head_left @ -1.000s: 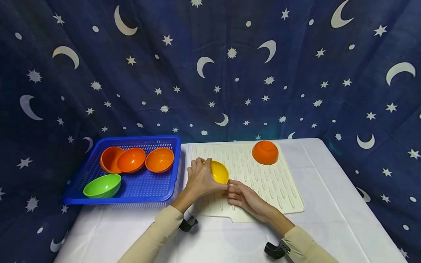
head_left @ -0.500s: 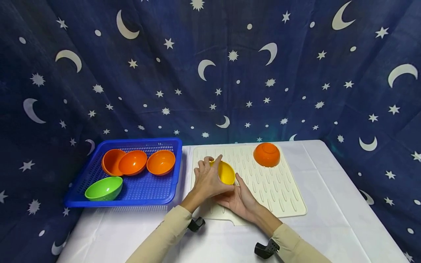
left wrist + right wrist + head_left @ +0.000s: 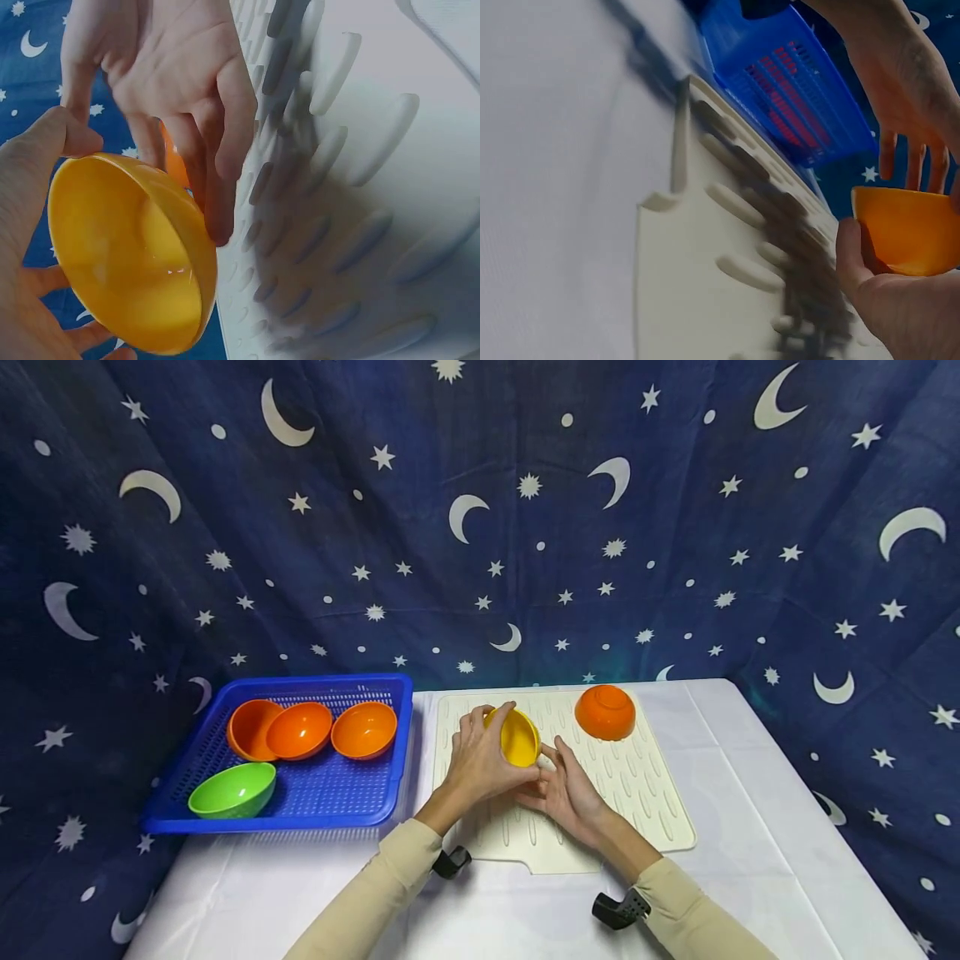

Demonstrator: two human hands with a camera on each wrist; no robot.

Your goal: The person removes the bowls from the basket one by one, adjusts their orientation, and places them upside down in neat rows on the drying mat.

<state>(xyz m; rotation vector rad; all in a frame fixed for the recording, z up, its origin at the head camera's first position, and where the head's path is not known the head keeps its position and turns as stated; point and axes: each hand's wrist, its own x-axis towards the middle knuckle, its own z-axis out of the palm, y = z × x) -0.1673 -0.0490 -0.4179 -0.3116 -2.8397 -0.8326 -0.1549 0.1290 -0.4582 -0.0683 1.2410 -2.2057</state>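
Observation:
My left hand [image 3: 480, 760] holds a yellow bowl [image 3: 521, 739] by its rim, thumb on the near side and fingers on the far side. The bowl is tilted, its hollow inside facing the left wrist camera. My right hand [image 3: 572, 797] is at the bowl's outer wall with fingers extended, palm turned toward it. In the left wrist view, the right hand's fingers [image 3: 219, 180] lie along the back of the bowl. Both hands are over a cream ribbed drying mat [image 3: 651, 818]. An upside-down orange bowl [image 3: 605, 713] rests on the mat's far right corner.
To the left stands a blue plastic basket [image 3: 300, 821]. Inside are a green bowl [image 3: 234, 792] and three orange bowls, among them one orange bowl [image 3: 364, 730] at the right. A white cloth [image 3: 750, 827] covers the table; a starry curtain [image 3: 480, 527] hangs behind.
The yellow bowl has moved right and slightly up in the left hand, tilting more onto its side. The right hand has turned its palm up toward the bowl, fingers spreading.

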